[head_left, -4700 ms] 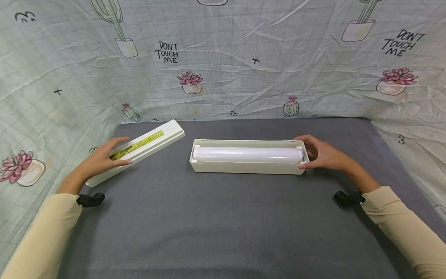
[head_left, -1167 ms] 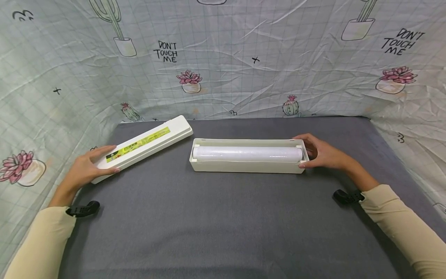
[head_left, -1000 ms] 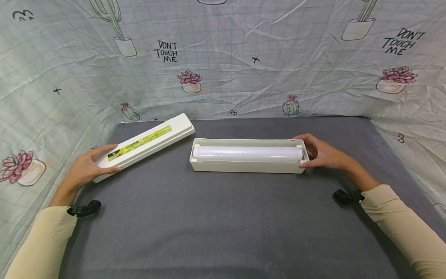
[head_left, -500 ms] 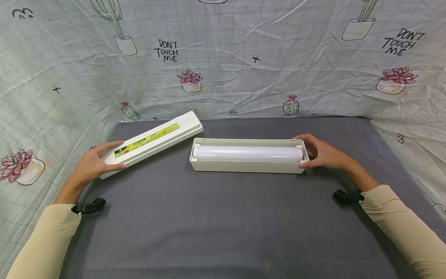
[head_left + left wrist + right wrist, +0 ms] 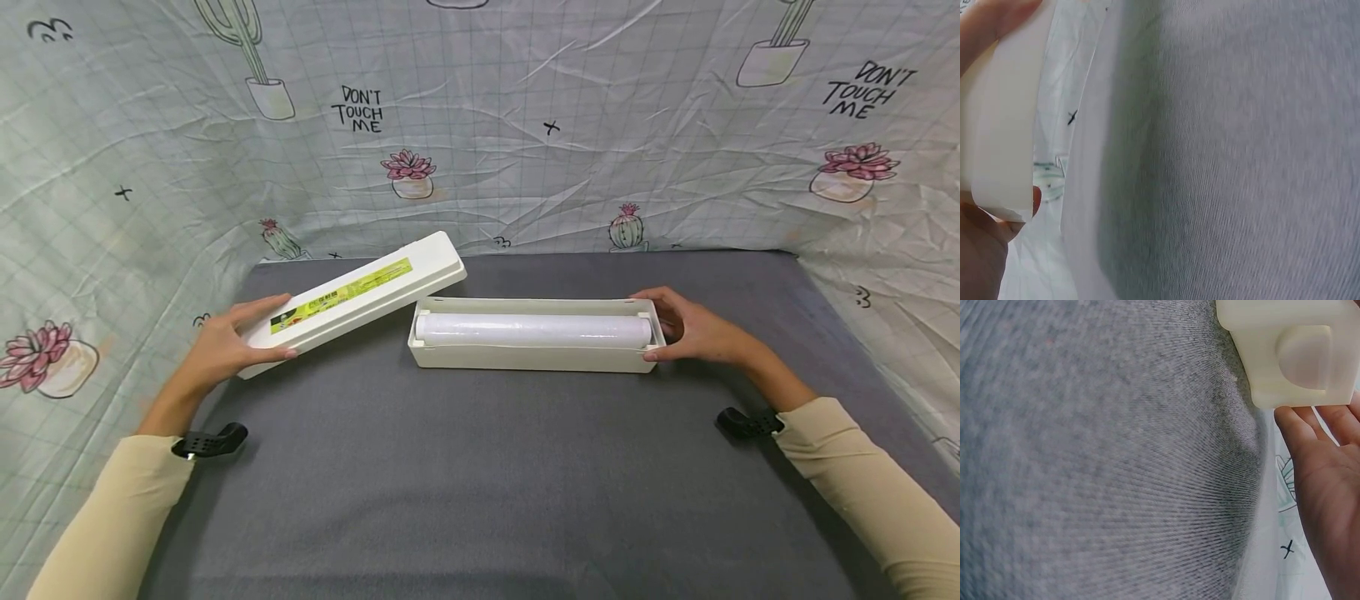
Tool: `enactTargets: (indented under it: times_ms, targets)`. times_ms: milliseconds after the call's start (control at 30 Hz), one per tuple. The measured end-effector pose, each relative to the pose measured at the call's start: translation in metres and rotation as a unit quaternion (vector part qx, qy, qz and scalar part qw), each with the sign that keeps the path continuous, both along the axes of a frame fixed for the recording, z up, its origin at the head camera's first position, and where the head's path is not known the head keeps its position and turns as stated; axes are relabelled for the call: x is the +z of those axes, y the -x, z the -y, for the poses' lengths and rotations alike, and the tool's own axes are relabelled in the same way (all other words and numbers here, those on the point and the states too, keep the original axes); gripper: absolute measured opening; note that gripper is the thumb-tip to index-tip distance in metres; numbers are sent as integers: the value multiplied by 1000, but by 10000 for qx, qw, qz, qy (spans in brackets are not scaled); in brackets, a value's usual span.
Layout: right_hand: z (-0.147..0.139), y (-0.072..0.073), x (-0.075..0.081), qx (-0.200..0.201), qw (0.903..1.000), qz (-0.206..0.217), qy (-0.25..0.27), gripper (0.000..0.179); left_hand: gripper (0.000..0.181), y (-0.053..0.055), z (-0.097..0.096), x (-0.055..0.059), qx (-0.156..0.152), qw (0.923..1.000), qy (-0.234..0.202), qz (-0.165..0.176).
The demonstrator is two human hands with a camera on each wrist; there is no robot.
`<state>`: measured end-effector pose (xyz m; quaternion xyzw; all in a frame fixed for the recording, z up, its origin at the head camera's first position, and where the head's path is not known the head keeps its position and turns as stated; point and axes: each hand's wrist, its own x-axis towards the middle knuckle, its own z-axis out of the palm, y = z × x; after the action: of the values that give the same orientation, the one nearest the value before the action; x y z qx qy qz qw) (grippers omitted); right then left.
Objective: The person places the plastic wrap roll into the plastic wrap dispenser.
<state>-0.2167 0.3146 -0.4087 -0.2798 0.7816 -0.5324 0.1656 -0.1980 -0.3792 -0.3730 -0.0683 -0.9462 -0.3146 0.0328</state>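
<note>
My left hand (image 5: 234,342) grips the near left end of a long white lid (image 5: 420,265) with a yellow-green label (image 5: 341,294). The lid slants up to the right, held above the table, its far end just behind and over the left end of a white box (image 5: 525,359). Inside that lidless box lies a roll of plastic wrap (image 5: 532,331). My right hand (image 5: 697,332) holds the box's right end between thumb and fingers. In the left wrist view the lid (image 5: 1007,112) sits between thumb and fingers. The right wrist view shows the box's end wall (image 5: 1266,362) against my fingertips.
A grey cloth (image 5: 480,483) covers the table. Behind and at both sides hangs a pale curtain (image 5: 487,167) printed with cacti and words. Black wrist straps (image 5: 210,440) sit on both arms.
My left hand has carried the lid rightward and a little upward, bringing its far end to the box's left corner. My right hand and the box have stayed in place.
</note>
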Motion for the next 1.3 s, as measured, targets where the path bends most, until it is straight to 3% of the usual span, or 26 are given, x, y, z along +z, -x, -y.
enactTargets:
  times_ms: [467, 733, 1300]
  targets:
    - [-1, 0, 1, -78, 9996, -62, -254, 85, 88, 8, -20, -2, -266, 9991, -328, -91]
    - [-1, 1, 1, -153, 9994, 2, -303, 86, 89, 8, -29, 5, -343, 9990, -278, 32]
    - [1, -1, 2, -125, 9997, 27, -215, 85, 89, 8, -43, 2, -581, 9968, -517, -181]
